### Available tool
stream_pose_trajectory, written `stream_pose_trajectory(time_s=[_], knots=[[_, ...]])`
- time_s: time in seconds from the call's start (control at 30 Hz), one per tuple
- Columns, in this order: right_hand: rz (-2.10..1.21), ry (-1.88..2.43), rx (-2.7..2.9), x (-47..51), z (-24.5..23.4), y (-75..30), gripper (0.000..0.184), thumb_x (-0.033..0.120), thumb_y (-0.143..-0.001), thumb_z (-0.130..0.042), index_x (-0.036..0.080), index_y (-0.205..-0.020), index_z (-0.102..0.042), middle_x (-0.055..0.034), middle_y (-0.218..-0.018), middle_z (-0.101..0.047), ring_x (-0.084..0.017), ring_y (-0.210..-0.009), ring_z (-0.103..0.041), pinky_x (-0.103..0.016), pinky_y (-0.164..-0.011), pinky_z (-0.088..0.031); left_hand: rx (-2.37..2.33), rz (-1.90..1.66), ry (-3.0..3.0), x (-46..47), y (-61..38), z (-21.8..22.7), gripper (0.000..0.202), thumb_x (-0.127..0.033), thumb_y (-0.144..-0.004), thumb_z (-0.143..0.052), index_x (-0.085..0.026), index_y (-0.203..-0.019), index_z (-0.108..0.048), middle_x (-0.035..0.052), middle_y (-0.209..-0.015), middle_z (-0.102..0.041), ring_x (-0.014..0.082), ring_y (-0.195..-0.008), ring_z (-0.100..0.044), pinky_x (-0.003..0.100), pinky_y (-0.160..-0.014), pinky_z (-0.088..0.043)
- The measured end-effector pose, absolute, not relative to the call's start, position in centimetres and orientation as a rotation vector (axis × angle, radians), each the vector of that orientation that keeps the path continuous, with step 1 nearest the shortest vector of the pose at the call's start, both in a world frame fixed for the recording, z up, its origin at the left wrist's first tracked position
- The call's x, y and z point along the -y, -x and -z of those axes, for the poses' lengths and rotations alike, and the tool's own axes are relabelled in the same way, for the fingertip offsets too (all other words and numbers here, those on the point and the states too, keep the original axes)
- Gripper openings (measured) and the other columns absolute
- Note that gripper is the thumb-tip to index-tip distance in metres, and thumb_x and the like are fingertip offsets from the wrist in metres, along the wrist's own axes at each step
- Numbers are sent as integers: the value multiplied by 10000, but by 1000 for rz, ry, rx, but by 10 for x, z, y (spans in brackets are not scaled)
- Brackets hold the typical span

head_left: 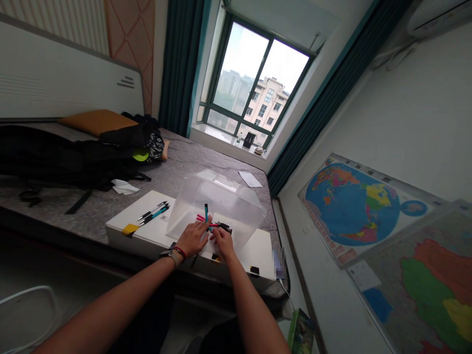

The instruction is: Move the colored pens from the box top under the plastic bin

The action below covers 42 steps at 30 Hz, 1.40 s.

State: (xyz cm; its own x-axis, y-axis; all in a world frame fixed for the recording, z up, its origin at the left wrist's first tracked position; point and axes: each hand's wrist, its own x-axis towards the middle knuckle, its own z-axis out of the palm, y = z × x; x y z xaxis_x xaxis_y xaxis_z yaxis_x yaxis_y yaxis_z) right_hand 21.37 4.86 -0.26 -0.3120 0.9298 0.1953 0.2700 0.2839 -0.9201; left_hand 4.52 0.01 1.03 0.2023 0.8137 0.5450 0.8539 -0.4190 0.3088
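Pens (205,220) lie between the left hand (192,238), fingers spread, and the right hand (223,242), fingers pressed together, at a clear plastic box's (217,199) mouth.

This is a bedroom in a home, most likely a flat. A bed with a padded headboard (66,83) and a grey mattress (206,162) is filling one side of the room, with a black backpack (62,157) and an orange cushion (96,121) lying on it. Dark teal curtains (180,64) are hanging beside a window (254,83) looking out on an apartment block (265,103). An air conditioner (438,14) is sitting high on the wall, above a world map (354,211) and a second coloured map (424,280). A white box (147,226) and a clear plastic tub (217,204) are resting on the mattress, so the bed is standing in for a worktable
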Motion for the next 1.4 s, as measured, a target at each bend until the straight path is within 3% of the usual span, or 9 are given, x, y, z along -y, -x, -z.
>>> stream_pose_trajectory(time_s=[0.1,0.27,0.47,0.67,0.77,0.9,1.07,1.2,1.4], knots=[[-1021,1093,1817,-48,2,-214,383,531,-860,-561,201,-767,-731,-19,-714,-682,-140,-600,-569,-244,-612,-442,1677,962,2395,-3,-45,-6,774,-168,-820,-429,-171,-1536,-137,134,-1466,-427,267,-1209,-488,401,-965,-392],[-922,1078,1841,-49,3,-214,269,440,-830,-638,263,-1004,-742,-31,-902,-720,-175,-736,-609,-301,-735,-472,1640,863,2426,-5,-45,-3,819,-168,-792,-431,-164,-1540,-96,132,-1540,-314,275,-1305,-417,413,-1031,-342],[-955,1068,1852,-53,6,-215,204,404,-819,-639,243,-863,-756,-25,-832,-716,-187,-762,-615,-310,-763,-468,1556,804,2522,-6,-42,-3,779,-180,-818,-409,-170,-1539,-114,129,-1523,-352,252,-1326,-414,384,-1031,-353],[-1063,1050,1747,-54,6,-214,204,395,-805,-639,206,-810,-714,-36,-797,-693,-179,-717,-600,-302,-702,-489,1526,818,2508,-6,-42,-3,749,-164,-816,-421,-191,-1529,-191,106,-1545,-313,279,-1371,-349,426,-1074,-308],[-1160,1017,1600,-55,7,-213,201,389,-778,-654,198,-839,-656,-24,-782,-671,-156,-641,-582,-279,-617,-493,1543,897,2499,-7,-43,-1,716,-164,-844,-412,-192,-1526,-199,126,-1454,-451,270,-1286,-446,425,-1044,-351],[-1212,964,1481,-55,8,-211,220,357,-734,-687,196,-851,-593,-7,-768,-652,-135,-601,-567,-253,-554,-481,1714,1062,2373,-9,-44,5,580,-222,-937,-342,-176,-1508,-249,140,-1114,-657,255,-1002,-604,409,-903,-457],[-1237,998,1508,-53,6,-211,234,378,-742,-689,187,-847,-604,-6,-719,-657,-145,-614,-599,-250,-564,-482,1803,1099,2324,-13,-42,14,406,-336,-979,-329,-176,-1315,-494,128,-1025,-679,243,-924,-629,378,-845,-487],[-1238,1040,1573,-52,3,-213,309,472,-812,-621,167,-852,-644,-32,-714,-685,-134,-570,-579,-234,-533,-450,1818,1073,2324,-14,-41,15,377,-372,-981,-340,-188,-1244,-537,109,-948,-700,239,-880,-649,381,-829,-496],[-1178,1071,1622,-54,4,-214,412,555,-838,-568,159,-775,-664,-28,-676,-672,-120,-540,-544,-223,-543,-427,1731,1153,2390,-10,-40,5,359,-364,-981,-347,-223,-1230,-563,104,-1055,-675,232,-1005,-623,365,-877,-484]])
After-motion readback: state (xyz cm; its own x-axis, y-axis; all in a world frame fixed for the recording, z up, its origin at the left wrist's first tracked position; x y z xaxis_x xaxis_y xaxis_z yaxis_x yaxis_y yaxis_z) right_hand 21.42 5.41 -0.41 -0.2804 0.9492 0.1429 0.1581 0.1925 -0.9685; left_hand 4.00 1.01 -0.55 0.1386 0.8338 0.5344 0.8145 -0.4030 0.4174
